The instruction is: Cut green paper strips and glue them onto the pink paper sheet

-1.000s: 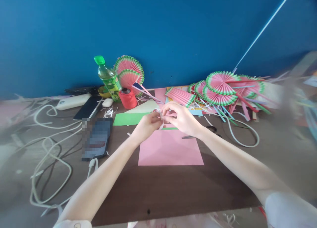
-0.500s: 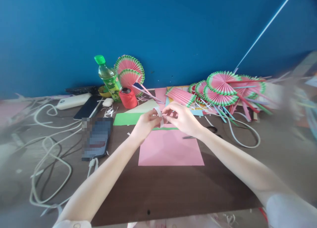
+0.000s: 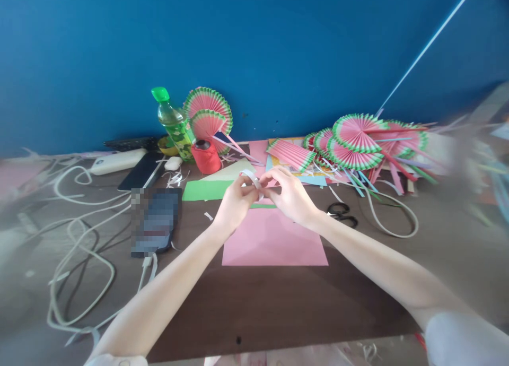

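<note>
My left hand (image 3: 238, 201) is closed around a thin white roll of tape (image 3: 250, 176), seen nearly edge-on and tilted. The fingertips of my right hand (image 3: 287, 193) are pinched together against the roll's right side; whether they grip the loose end is hidden. Beneath both hands lies a pink sheet of paper (image 3: 274, 241), with green paper (image 3: 204, 190) behind it to the left. Black-handled scissors (image 3: 342, 215) rest by my right wrist, their blades covered by my arm.
Pleated pink-and-green paper fans (image 3: 358, 135) are piled at the back right. A green-capped bottle (image 3: 175, 127) and a red spool of thread (image 3: 205, 156) stand at the back left. Phones (image 3: 157, 223) and white cables (image 3: 79, 260) spread over the left side.
The tape roll has turned and tilted leftward between my hands. My right hand has shifted slightly left and closer to my left hand, uncovering more of the scissors' handles.
</note>
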Action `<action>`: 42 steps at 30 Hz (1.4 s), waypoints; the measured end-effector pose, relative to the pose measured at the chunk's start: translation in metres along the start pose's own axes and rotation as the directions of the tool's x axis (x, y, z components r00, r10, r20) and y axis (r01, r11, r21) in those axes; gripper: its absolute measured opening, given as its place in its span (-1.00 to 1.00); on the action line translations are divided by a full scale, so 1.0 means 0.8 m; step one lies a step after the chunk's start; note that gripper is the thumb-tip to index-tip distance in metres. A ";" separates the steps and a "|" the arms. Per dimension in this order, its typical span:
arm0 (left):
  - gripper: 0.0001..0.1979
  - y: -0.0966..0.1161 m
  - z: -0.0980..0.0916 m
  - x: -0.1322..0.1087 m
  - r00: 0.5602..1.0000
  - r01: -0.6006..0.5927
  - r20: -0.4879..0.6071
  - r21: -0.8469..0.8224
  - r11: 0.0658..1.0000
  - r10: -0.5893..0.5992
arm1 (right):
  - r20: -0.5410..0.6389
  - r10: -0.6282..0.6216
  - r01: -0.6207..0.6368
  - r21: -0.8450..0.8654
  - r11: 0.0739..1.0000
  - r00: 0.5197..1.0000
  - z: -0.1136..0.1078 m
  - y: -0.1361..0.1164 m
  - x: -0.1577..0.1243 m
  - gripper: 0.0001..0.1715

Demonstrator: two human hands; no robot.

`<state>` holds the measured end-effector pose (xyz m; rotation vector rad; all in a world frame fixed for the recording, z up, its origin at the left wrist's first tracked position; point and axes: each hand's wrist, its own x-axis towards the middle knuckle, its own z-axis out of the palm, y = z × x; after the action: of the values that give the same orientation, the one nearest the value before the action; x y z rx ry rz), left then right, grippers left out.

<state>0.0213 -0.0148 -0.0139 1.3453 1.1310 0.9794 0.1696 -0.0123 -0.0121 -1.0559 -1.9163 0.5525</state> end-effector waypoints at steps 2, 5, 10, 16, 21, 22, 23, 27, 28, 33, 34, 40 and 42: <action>-0.78 -0.001 0.000 0.000 1.000 -0.004 -0.001 0.015 1.000 0.004 | 0.005 0.023 -0.023 0.030 0.999 1.000 0.000 0.001 0.001 -0.95; -0.80 -0.002 0.000 -0.001 1.000 -0.005 -0.001 0.023 1.000 0.005 | 0.008 0.057 -0.057 0.063 0.996 0.998 -0.001 0.002 0.001 -0.95; -0.84 -0.002 0.003 -0.002 1.000 0.004 -0.007 -0.027 1.000 -0.005 | 0.020 0.096 -0.098 0.081 0.992 0.995 -0.002 0.001 0.001 -0.95; -0.83 -0.007 0.005 -0.001 0.999 -0.020 -0.029 -0.053 0.998 0.018 | 0.020 0.119 -0.121 0.102 0.987 0.993 -0.002 0.001 0.004 -0.92; -0.84 -0.011 0.002 -0.003 0.998 -0.060 -0.032 0.071 0.996 0.062 | 0.008 0.073 -0.073 0.048 0.996 0.997 -0.002 0.002 0.002 -0.92; -0.85 -0.011 0.002 -0.004 0.997 -0.070 -0.029 0.090 0.993 0.073 | 0.004 0.062 -0.062 0.040 0.997 0.998 -0.002 0.002 0.002 -0.92; -0.85 -0.011 0.002 -0.004 0.996 -0.080 -0.025 0.103 0.991 0.082 | 0.003 0.053 -0.053 0.035 0.998 0.999 -0.003 0.002 0.002 -0.92; -0.88 -0.010 0.003 -0.006 0.995 -0.099 -0.011 0.119 0.988 0.101 | 0.011 0.032 -0.032 0.015 0.999 0.999 -0.004 0.002 0.002 -0.91; -0.88 -0.009 0.004 -0.006 0.995 -0.101 -0.012 0.120 0.988 0.103 | 0.010 0.024 -0.024 0.000 1.000 1.000 -0.004 0.002 0.002 -0.90; -0.90 -0.008 0.005 -0.007 0.993 -0.098 -0.047 0.122 0.988 0.105 | 0.005 -0.063 0.063 -0.117 0.991 0.998 -0.002 0.002 0.001 -0.83; -0.91 -0.009 0.005 -0.007 0.994 -0.091 -0.054 0.116 0.989 0.098 | 0.012 -0.079 0.080 -0.130 0.988 0.997 -0.001 0.003 0.001 -0.83; -0.92 -0.015 0.005 -0.004 0.995 -0.068 -0.068 0.045 0.997 0.071 | 0.066 -0.138 0.148 -0.185 0.971 0.988 0.002 0.009 0.000 -0.85; -0.91 -0.015 0.005 -0.003 0.996 -0.064 -0.066 -0.002 0.998 0.064 | 0.066 -0.153 0.164 -0.216 0.962 0.986 0.003 0.010 -0.001 -0.85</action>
<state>0.0237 -0.0183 -0.0262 1.3616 1.1409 1.0786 0.1716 -0.0081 -0.0193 -1.0218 -2.1204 0.2805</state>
